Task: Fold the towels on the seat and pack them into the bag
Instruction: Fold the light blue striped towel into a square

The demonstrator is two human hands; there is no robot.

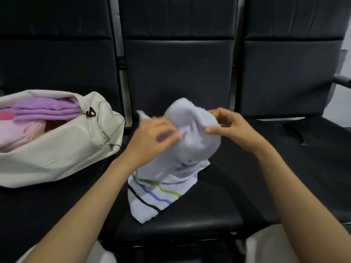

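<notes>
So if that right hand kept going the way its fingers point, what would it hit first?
First the pale towel that the right hand pinches; beyond it, probably the left hand, depth unclear.

The single head-worn camera looks forward and down, close over the black seats (pixel 178 221).

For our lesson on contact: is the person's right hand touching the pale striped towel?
Touching. The head view shows the right hand pinching the towel at its raised top, thumb and fingertips pressed into the cloth with no gap.
</notes>
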